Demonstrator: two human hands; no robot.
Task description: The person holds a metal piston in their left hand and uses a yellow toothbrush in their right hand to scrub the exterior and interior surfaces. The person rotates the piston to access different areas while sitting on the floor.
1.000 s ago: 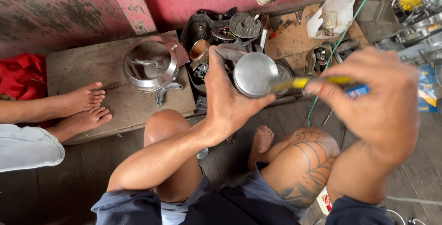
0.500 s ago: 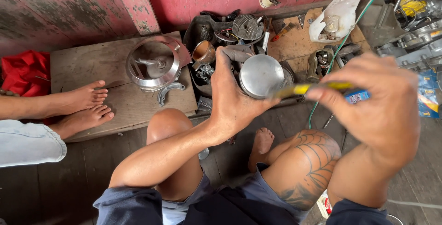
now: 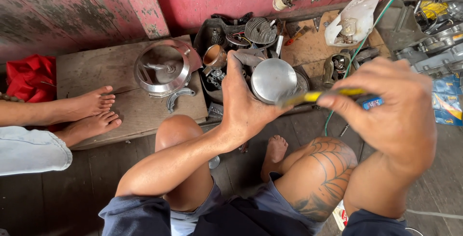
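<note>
Barely shifted, left hand (image 3: 246,105) still grips the piston (image 3: 274,79); right hand (image 3: 395,115) pinches a yellow tool (image 3: 318,96).

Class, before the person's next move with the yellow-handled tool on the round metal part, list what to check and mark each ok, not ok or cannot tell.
1. Left hand grips the round metal part firmly: ok.
2. Right hand holds the yellow-handled tool: ok.
3. Tool tip meets the part's edge: cannot tell, the tip is blurred.
4. Part's polished face is in plain view: ok.
5. Another person's bare feet on the wooden board are apart from the tool: ok.
</note>
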